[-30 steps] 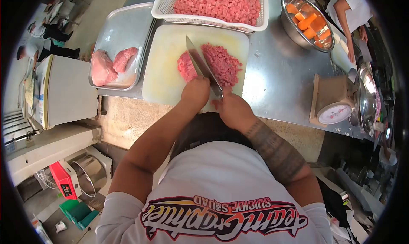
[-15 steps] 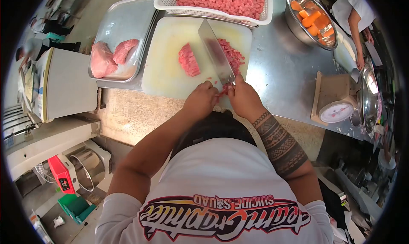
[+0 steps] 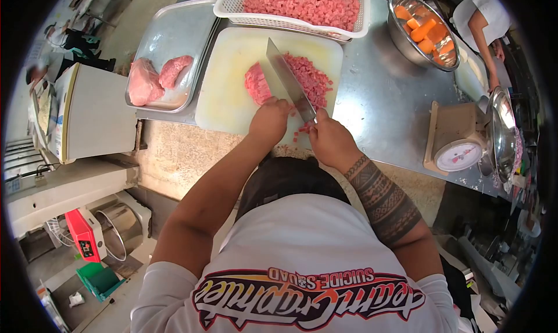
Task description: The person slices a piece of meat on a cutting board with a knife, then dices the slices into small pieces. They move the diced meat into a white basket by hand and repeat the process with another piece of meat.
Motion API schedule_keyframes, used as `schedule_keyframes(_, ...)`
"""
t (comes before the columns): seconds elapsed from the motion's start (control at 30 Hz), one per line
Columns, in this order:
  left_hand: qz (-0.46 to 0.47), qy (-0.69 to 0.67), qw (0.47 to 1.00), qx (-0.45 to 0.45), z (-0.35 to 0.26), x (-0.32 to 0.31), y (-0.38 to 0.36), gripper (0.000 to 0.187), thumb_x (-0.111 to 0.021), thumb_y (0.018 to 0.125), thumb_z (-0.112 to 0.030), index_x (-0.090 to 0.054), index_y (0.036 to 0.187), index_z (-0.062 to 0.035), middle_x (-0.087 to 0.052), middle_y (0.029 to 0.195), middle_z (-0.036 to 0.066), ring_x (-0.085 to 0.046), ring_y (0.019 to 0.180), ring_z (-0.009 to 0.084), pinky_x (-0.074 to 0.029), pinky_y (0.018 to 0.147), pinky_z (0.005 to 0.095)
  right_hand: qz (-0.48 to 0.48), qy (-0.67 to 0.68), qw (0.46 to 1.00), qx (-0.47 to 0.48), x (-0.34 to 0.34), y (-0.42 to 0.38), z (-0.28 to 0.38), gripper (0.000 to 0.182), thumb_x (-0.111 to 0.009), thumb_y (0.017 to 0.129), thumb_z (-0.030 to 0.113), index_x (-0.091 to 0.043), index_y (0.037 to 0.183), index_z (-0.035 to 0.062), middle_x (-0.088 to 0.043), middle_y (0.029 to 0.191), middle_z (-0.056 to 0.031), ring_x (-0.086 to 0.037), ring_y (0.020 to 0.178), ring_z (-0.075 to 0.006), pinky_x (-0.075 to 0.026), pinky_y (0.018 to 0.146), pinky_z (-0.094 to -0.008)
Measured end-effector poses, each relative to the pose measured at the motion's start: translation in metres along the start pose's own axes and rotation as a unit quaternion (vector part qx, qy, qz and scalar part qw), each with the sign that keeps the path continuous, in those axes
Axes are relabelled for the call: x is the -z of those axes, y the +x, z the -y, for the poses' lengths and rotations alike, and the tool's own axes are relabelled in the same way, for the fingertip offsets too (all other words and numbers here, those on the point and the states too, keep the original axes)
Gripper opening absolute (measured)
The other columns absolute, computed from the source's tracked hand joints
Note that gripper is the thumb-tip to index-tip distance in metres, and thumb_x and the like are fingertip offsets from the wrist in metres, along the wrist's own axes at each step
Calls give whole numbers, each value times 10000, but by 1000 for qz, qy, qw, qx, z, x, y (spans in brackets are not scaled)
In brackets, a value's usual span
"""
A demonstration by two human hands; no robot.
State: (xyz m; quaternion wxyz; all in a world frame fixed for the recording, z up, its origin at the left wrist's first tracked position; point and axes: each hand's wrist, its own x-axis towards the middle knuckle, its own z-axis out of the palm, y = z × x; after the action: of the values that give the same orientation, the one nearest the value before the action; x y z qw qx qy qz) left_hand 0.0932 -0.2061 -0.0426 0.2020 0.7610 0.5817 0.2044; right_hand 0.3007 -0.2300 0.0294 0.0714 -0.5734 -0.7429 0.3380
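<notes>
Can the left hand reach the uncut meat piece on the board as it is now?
Probably yes. The left hand lies just below the meat piece; the knife stands to its right, not between them.

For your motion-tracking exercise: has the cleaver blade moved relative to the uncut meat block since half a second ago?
Yes. The cleaver has swung left, closing against the uncut meat block on the cutting board.

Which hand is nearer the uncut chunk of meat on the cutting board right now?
Left. The left hand sits just below the uncut chunk of meat, about touching it. The right hand grips the cleaver handle, farther off on the blade's other side.
</notes>
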Motion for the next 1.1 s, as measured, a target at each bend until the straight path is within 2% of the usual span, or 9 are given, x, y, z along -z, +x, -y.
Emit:
schedule_keyframes(0.1,48,38,997,49,-13,-3,14,91,-626,944,-64,-689,987,-15,-683,1062,225,-710,1030,410,-596,869,511,18,-15,1000,-10,14,-4,12,274,-584,995,150,-512,1156,-59,-719,933,-313,-719,927,-494,-563,832,-575)
schedule_keyframes(0.2,92,45,993,59,-17,5,21,118,-603,954,-67,-690,1019,-21,-673,1113,228,-713,1059,409,-595,887,504,-2,6,1000,13,9,-3,9,284,-596,990,158,-519,1158,-58,-721,934,-309,-720,941,-497,-567,839,-570)
schedule_keyframes(0.43,127,62,990,16,-2,10,20,151,-609,947,-72,-689,1058,-9,-682,1116,231,-717,1031,404,-592,904,493,-37,-10,999,34,-1,47,14,338,-619,985,187,-518,1179,-70,-720,1024,-320,-716,996,-486,-561,876,-566)
schedule_keyframes(0.6,112,91,989,13,3,8,19,165,-594,941,-61,-689,1059,6,-694,1099,239,-720,1018,402,-586,916,482,48,4,999,-14,21,8,28,341,-621,984,193,-521,1194,-57,-703,1099,-324,-706,1044,-478,-554,894,-567)
schedule_keyframes(0.7,134,77,988,23,7,10,21,179,-581,944,-54,-691,1074,1,-701,1091,239,-715,1035,396,-582,921,482,-8,13,1000,1,-12,16,20,336,-615,987,190,-524,1191,-61,-706,1073,-322,-707,1033,-478,-551,895,-571)
schedule_keyframes(0.8,138,71,988,27,6,14,19,185,-562,953,-50,-682,1084,3,-700,1086,228,-707,1064,388,-576,932,486,8,30,1000,2,-6,46,24,325,-600,994,188,-522,1192,-57,-713,1025,-312,-709,1003,-485,-553,884,-573)
schedule_keyframes(0.9,114,18,993,14,11,16,9,352,-763,889,-105,-636,1194,16,-671,1164,246,-662,1121,448,-564,930,503,-26,21,999,21,-7,54,8,307,-601,991,187,-530,1179,-45,-724,973,-289,-714,962,-485,-561,859,-568)
schedule_keyframes(1.0,120,-45,988,83,-22,47,-13,664,-878,783,-82,-541,1351,-9,-599,1285,245,-647,1168,438,-559,972,496,-42,53,998,6,6,37,2,254,-598,984,148,-511,1132,-39,-723,900,-274,-719,906,-479,-565,800,-547)
schedule_keyframes(1.1,101,-32,986,132,-29,30,-34,868,-936,720,-74,-468,1450,-34,-554,1328,239,-658,1173,420,-568,982,491,-89,62,994,1,30,18,6,231,-601,974,122,-514,1113,-41,-721,903,-272,-724,896,-465,-565,789,-520)
